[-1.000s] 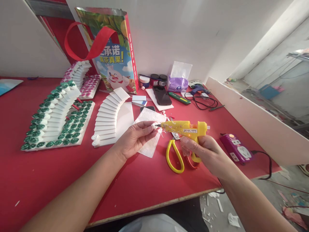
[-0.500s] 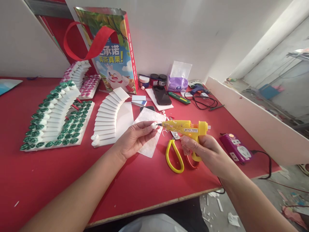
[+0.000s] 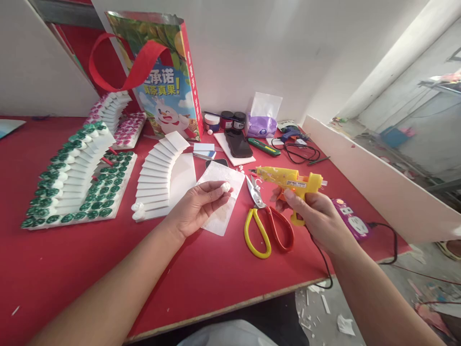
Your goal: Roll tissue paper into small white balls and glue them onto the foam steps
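Observation:
Between the thumb and fingers of my left hand (image 3: 198,206) is a small white rosette (image 3: 225,187), held above a crumpled white paper sheet (image 3: 225,216). My right hand (image 3: 319,214) grips a yellow glue gun (image 3: 281,177) by its handle, nozzle pointing left and apart from the rosette. Below the gun lie scissors (image 3: 257,233) with one yellow and one red handle, blades partly spread. Left of my left hand rests a curved fan of white strips (image 3: 154,175) on a white board (image 3: 182,178), with white rosettes (image 3: 138,211) at its lower left end.
A similar piece with green rosettes (image 3: 95,206) stands at left, a pink one (image 3: 130,129) behind it. A carrier bag (image 3: 169,96), paint jars (image 3: 226,120), phone (image 3: 239,142), green cutter (image 3: 264,146) and tissue pack (image 3: 261,126) line the back. A purple power block (image 3: 351,218) sits right.
My right hand has drawn the glue gun right, away from the rosette its nozzle was touching. The scissors show more fully now. My left hand stays in nearly the same place, still holding the rosette.

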A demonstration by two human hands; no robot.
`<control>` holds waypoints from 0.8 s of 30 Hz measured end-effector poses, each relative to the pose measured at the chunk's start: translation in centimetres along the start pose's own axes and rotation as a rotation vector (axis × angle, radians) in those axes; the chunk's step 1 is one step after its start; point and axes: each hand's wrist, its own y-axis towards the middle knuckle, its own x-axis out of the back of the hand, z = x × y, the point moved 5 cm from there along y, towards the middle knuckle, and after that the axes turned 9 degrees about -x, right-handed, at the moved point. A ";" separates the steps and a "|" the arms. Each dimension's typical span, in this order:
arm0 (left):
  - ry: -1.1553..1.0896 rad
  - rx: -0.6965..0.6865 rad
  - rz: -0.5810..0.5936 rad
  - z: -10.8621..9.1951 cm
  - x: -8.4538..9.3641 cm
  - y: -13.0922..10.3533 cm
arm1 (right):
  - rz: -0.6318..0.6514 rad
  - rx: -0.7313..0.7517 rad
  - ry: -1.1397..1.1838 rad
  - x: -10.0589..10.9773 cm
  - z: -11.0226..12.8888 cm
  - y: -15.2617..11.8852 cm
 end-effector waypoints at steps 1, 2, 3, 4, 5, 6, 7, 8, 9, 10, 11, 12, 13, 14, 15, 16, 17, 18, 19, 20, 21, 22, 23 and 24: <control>-0.004 -0.004 0.001 0.0 0.0 0.0 | -0.091 0.007 -0.053 0.8 -0.5 0.6; -0.009 -0.008 0.005 0.0 0.0 0.0 | -0.188 0.010 -0.113 1.7 -1.1 1.2; -0.012 -0.011 0.012 0.0 -0.1 0.0 | -0.274 0.003 -0.182 2.5 -1.7 1.8; -0.012 -0.011 0.022 0.0 -0.1 0.0 | -0.341 -0.015 -0.245 3.2 -2.5 2.4; -0.010 -0.010 0.032 0.0 -0.2 0.0 | -0.410 -0.025 -0.301 3.8 -3.2 2.9; -0.005 -0.012 0.037 -0.1 -0.3 0.0 | -0.452 -0.019 -0.344 4.3 -3.7 3.4; 0.004 -0.014 0.040 -0.1 -0.3 -0.1 | -0.470 -0.016 -0.371 4.5 -4.2 3.8; 0.014 -0.019 0.037 -0.2 -0.3 -0.1 | -0.469 -0.024 -0.395 4.7 -4.7 4.2; 0.028 -0.029 0.031 -0.3 -0.4 -0.2 | -0.460 -0.038 -0.421 4.7 -5.1 4.5; 0.046 -0.040 0.027 -0.4 -0.4 -0.2 | -0.453 -0.054 -0.448 4.7 -5.5 4.8; 0.067 -0.052 0.025 -0.5 -0.5 -0.3 | -0.452 -0.071 -0.482 4.7 -5.7 4.9; 0.089 -0.066 0.025 -0.7 -0.6 -0.4 | -0.458 -0.083 -0.519 4.7 -5.8 5.0; 0.111 -0.081 0.027 -0.8 -0.7 -0.4 | -0.465 -0.093 -0.554 4.8 -5.8 4.9; 0.131 -0.097 0.027 -0.9 -0.8 -0.5 | -0.470 -0.099 -0.585 4.9 -5.8 4.8; 0.150 -0.113 0.025 -1.0 -0.9 -0.6 | -0.471 -0.103 -0.615 5.0 -5.7 4.6; 0.165 -0.129 0.019 -1.1 -0.9 -0.6 | -0.474 -0.100 -0.646 5.1 -5.6 4.2; 0.174 -0.144 0.009 -1.1 -0.9 -0.6 | -0.486 -0.077 -0.678 5.2 -5.4 3.7; 0.178 -0.154 0.002 -1.2 -0.8 -0.6 | -0.511 -0.032 -0.714 5.2 -4.9 3.0; 0.174 -0.159 -0.006 -1.2 -0.8 -0.6 | -0.556 0.038 -0.753 5.1 -4.2 2.0; 0.161 -0.158 -0.012 -1.2 -0.8 -0.6 | -0.605 0.134 -0.796 4.8 -3.4 0.9; 0.144 -0.151 -0.019 -1.1 -0.8 -0.5 | -0.665 0.240 -0.838 4.3 -2.4 -0.4; 0.123 -0.140 -0.027 -1.1 -0.8 -0.6 | -0.712 0.352 -0.863 3.5 -1.3 -1.6; 0.101 -0.127 -0.035 -1.0 -0.8 -0.6 | -0.692 0.471 -0.865 2.3 -0.3 -2.7; 0.080 -0.113 -0.045 -0.9 -0.8 -0.6 | -0.648 0.615 -0.846 0.8 0.8 -3.6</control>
